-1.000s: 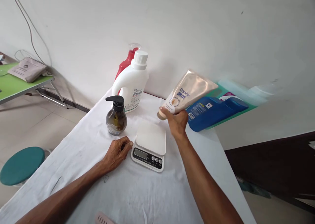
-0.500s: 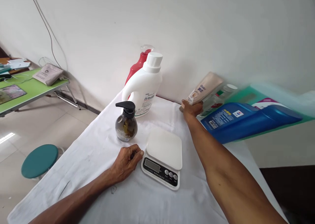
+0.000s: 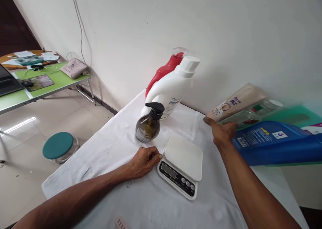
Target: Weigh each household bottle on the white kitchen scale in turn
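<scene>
My left hand (image 3: 146,162) rests loosely curled on the white cloth, its thumb by the left edge of a white kitchen scale (image 3: 183,158); I see nothing held in it. The scale's platform is bare and its display looks blank. Behind that hand stands a dark translucent pump bottle (image 3: 148,126). My right hand (image 3: 223,131) reaches right, its fingers around the lower end of a beige tube (image 3: 235,101). Beside the tube are a clear bottle (image 3: 251,113) with a white cap and a large blue bottle (image 3: 271,143). The right hand's fingertips are partly hidden.
A white jug (image 3: 173,78) and a red bottle (image 3: 163,69) stand near the wall. A translucent green thing (image 3: 297,115) is behind the blue bottle. At left are a teal stool (image 3: 58,145) and a green folding table (image 3: 50,84) with a pink pouch (image 3: 73,68).
The view has turned left, so everything sits farther right. My right hand stays at the base of the beige tube. My left hand remains curled beside the scale.
</scene>
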{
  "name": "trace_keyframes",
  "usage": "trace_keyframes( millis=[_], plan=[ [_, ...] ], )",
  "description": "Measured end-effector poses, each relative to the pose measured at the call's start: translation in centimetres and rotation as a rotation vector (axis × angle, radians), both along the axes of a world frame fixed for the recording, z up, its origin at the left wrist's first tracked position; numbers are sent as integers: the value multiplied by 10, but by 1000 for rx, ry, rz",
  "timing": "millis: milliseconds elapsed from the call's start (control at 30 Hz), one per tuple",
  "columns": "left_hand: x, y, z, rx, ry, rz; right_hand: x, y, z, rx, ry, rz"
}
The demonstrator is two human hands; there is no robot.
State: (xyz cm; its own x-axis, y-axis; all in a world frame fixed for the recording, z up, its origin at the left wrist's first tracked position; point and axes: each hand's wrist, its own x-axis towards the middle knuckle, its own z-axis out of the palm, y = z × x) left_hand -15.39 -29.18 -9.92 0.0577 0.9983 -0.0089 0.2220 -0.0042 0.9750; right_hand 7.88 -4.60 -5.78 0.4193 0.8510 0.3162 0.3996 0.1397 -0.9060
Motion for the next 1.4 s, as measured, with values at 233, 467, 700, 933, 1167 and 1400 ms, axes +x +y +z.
trace_keyframes(
  millis=[233,467,700,933,1167,1400],
  plan=[
    [-1,1,-3,62,21,7,-71,-116,39,61,69,575],
    [-1,4,-9,120,-33,-9,-157,-158,47,-47,62,919],
    [-2,5,-9,149,-11,-17,-166,-158,33,33,98,758],
    [-3,3,-3,46,32,-21,-126,-150,73,230,135,629],
    [-4,2,-2,17,42,-28,-63,-156,85,240,-51,467],
    [-4,1,-3,2,16,-30,-38,-158,62,156,-22,372]
  ],
)
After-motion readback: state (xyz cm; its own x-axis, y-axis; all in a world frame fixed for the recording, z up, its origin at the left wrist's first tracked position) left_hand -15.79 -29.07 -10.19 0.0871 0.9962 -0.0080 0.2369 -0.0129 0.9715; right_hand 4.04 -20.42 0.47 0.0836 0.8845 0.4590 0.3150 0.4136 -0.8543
